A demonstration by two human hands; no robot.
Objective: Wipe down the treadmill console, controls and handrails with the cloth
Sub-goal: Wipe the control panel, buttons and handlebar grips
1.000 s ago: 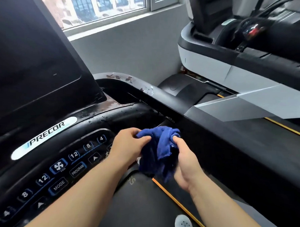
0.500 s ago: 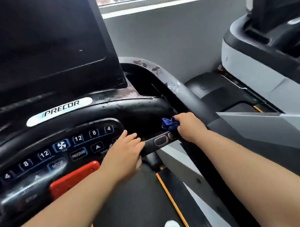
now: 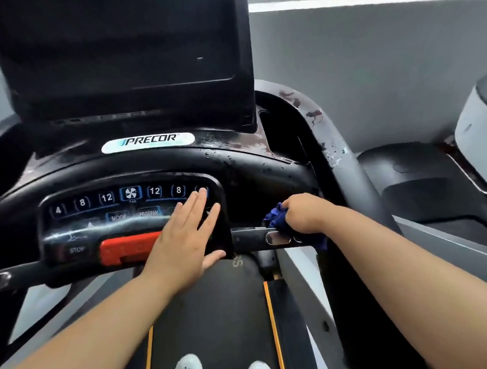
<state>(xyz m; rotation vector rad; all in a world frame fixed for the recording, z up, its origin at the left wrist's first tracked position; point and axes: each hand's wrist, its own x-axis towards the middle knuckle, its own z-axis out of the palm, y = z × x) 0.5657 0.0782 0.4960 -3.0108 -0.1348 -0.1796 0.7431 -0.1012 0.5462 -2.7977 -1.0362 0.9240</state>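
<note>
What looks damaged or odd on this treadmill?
The curved right handrail looks damaged: its coating is peeling, with reddish-brown patches and pale flakes. Similar brown wear marks the console top beside the Precor badge, where droplets also sit.

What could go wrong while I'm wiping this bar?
The left hand lies flat over the keypad, beside the red stop button; leaning on it could press a key. The right hand holds the blue cloth bunched on the crossbar, so it may miss spots. Droplets on the console could reach the keys.
</note>
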